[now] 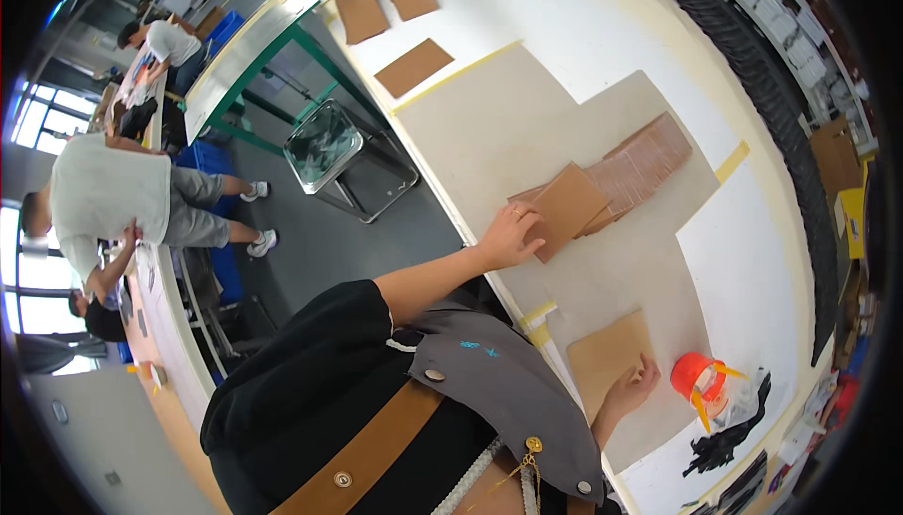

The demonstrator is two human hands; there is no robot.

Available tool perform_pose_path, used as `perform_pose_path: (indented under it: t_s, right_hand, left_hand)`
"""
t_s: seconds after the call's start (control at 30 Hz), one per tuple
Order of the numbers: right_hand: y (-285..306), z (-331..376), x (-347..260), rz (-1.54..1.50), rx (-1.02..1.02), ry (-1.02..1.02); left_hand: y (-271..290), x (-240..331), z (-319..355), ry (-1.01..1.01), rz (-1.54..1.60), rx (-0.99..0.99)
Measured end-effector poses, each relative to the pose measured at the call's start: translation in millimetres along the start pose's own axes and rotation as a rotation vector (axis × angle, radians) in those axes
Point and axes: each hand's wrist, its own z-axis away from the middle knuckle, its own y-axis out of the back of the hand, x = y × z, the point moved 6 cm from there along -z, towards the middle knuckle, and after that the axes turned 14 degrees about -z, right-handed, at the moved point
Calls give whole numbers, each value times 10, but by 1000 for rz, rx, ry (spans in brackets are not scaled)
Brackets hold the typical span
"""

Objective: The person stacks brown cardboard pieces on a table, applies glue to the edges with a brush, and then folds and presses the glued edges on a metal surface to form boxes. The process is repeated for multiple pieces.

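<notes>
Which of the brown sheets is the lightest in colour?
The tan sheet at the right hand. The others, like the dark sheet at the left hand, are deeper brown.

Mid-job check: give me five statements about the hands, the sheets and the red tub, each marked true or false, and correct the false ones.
1. The left hand is at the edge of a brown sheet overlapping one end of a fanned row of brown sheets. True.
2. The right hand is inside the red tub. False: it is at the tan sheet.
3. The black crumpled material lies on the fanned row of brown sheets. False: it lies near the red tub.
4. The tan sheet is closer to the right hand than to the left hand. True.
5. The red tub stands on the floor. False: it stands on the worktable.
</notes>
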Motion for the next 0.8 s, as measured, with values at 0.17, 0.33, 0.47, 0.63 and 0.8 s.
perform_pose_path:
  t_s: [0.17,0.33,0.47,0.63,0.8]
  right_hand:
    - [-1057,310,-969,-70,-312,294]
    - [-2342,849,-1633,-278,-650,465]
    - [-3866,1454,-1818,-365,-975,206]
    - [-6419,2237,-1582,-687,-1221,-770]
    - [-8868,2608,-1700,-474,-1057,-964]
  left_hand:
    - [117,-357,616,139,284,-105]
    - [699,-1378,1220,236,118,-29]
    - [963,-2790,2053,447,-3,29]
    - [1356,-4469,3923,986,-39,-120]
    - [2153,-4350,6041,1587,-144,-251]
